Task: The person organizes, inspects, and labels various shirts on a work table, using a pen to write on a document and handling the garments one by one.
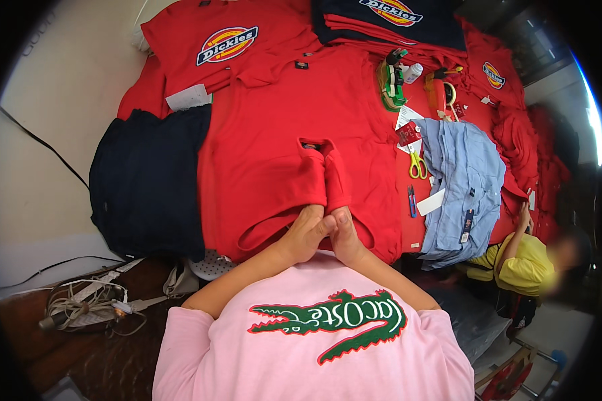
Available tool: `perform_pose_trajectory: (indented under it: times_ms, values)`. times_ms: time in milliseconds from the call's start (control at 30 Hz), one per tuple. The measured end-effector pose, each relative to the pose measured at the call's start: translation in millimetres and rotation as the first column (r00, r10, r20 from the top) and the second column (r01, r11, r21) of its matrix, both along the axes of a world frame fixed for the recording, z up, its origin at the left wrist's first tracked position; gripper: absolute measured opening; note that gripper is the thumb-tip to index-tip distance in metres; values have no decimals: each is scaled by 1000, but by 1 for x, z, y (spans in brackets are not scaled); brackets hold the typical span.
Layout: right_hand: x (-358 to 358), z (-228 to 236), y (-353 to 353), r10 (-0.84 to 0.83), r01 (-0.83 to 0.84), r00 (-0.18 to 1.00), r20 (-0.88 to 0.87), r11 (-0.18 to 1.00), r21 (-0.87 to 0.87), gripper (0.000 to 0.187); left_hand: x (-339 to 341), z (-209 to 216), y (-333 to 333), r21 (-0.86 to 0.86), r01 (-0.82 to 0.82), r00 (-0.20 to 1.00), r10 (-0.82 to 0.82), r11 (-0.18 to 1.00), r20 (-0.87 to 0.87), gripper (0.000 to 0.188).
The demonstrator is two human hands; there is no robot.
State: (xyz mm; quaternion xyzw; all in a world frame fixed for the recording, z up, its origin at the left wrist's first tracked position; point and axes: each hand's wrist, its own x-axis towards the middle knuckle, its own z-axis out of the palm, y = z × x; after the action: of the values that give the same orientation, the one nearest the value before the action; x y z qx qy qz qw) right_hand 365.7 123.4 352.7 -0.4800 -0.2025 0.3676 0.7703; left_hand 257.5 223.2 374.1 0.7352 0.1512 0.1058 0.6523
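A red shirt lies spread in front of me on other red garments. Its front edge is bunched into two upright folds, with a small dark neck label showing at their far end. My left hand grips the left fold and my right hand the right one. Both hands are close together, almost touching at the thumbs. The fingertips are hidden in the cloth. To the left of the fold, a loop of the shirt's edge hangs open.
Dark navy garments are stacked at the left, light blue ones at the right. Yellow-handled scissors, blue thread snips and a green tape dispenser lie right of the shirt. A person in yellow works at the far right.
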Motion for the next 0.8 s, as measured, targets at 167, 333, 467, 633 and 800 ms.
perform_pose_trajectory:
  times_ms: [167, 333, 467, 633, 800]
  values:
    - [-8, -3, -13, 38, -38, 999, 4, 999, 3, 45, 3, 2, -19, 55, -28, 986, 18, 998, 167, 107]
    - [-15, -9, -25, 69, -70, 997, -25, 997, -28, 57, 1, 2, -25, 50, -4, 984, -5, 999, 178, 107]
    - [-13, -5, -31, 136, -139, 988, -71, 990, -36, 59, 3, 1, -31, 51, -49, 976, 37, 998, 212, 105]
    - [-9, -1, -35, 229, -235, 963, -142, 972, -25, 81, 2, 6, -30, 44, -21, 982, 12, 999, 187, 101]
    - [1, -9, -40, 344, -351, 933, -101, 934, -62, 116, 0, -3, -29, 82, 4, 994, -13, 997, 109, 104]
